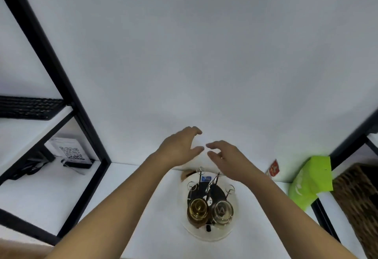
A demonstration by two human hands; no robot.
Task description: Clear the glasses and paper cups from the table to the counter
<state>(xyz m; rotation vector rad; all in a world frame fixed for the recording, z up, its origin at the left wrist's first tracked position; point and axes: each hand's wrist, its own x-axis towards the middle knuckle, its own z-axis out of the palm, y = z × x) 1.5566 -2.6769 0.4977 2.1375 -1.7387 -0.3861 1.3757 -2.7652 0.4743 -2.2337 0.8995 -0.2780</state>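
Head view, looking down: left hand (180, 146) and right hand (227, 157) at centre frame, both released, fingers relaxed, grasping nothing, raised above a round glass rack (208, 236) on the white desk (131, 187). Two glasses, amber glass (198, 210) and clear glass (222, 211), side by side at lower centre, hung on the rack's wire hooks. Green bag (311, 179) at right. Step judged: parking glasses; best done by seating each rim squarely, without knocking its neighbour.
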